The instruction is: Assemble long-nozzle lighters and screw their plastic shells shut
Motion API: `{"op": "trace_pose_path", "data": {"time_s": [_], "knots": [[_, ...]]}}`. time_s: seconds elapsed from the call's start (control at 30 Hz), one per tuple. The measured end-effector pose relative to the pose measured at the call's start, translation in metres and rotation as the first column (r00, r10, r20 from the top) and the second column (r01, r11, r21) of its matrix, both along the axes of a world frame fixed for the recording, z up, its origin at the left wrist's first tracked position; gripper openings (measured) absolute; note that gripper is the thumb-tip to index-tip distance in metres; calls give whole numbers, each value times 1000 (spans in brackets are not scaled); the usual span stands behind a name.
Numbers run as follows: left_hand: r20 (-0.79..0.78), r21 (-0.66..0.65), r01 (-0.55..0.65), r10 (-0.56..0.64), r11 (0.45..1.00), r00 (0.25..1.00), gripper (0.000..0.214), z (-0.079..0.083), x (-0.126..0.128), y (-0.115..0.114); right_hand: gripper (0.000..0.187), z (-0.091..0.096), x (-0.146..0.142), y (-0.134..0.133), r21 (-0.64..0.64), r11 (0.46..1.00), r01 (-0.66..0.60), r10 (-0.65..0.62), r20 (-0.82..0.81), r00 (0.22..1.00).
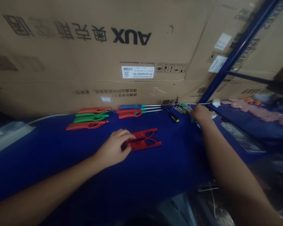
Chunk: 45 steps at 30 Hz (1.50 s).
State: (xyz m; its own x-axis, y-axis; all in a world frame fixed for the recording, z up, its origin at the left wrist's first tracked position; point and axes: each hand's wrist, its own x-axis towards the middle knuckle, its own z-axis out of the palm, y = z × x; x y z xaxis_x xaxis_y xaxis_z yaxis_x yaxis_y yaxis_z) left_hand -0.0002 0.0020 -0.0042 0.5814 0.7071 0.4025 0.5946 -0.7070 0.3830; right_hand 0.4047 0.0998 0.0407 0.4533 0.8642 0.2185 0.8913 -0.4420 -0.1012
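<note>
Two red lighter casing halves [139, 145] lie side by side on the blue table, their trigger openings pointing right. My left hand [115, 146] is closed around their left ends, thumb below and fingers above. Over at the right back, my right hand [201, 112] reaches into a pile of small metal and green parts [182, 109]; its fingertips are hidden behind the hand. A black and yellow screwdriver [174, 118] lies just left of that pile. Behind the casing halves rest a blue lighter [130, 107] and red lighters [128, 114] with long metal tubes.
Orange-red casings [81, 126] and green casings [91, 118] lie at the back left. A large cardboard box [85, 62] stands along the back edge. A blue metal post [223, 77] rises at right, near pink pieces [259, 110]. Plastic bags [11, 135] lie at far left.
</note>
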Motion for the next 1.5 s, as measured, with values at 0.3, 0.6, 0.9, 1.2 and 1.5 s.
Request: {"op": "trace_pose_path", "data": {"time_s": [0.3, 0.6, 0.9, 1.2, 1.5], "knots": [[-122, -64, -39, 31, 997, 992, 27, 16, 0, -8, 21, 29, -36, -17, 234, 952, -198, 220, -70, 973], [-278, -127, -137, 97, 982, 956, 17, 37, -16, -30, 11, 29, -114, -53, 465, 514, -721, 858, -287, 426], [-244, -77, -177, 153, 981, 958, 21, 37, -27, -33, 14, -1, -143, -82, 492, 306, -815, 926, -352, 136], [105, 27, -237, 233, 971, 967, 31, 12, -21, -31, 14, -6, -148, -90, 460, 268, -846, 910, -410, 65], [152, 5, -302, 298, 953, 942, 22, 17, -15, -35, 29, -7, -143, -90, 476, 171, -862, 951, -309, 18]]}}
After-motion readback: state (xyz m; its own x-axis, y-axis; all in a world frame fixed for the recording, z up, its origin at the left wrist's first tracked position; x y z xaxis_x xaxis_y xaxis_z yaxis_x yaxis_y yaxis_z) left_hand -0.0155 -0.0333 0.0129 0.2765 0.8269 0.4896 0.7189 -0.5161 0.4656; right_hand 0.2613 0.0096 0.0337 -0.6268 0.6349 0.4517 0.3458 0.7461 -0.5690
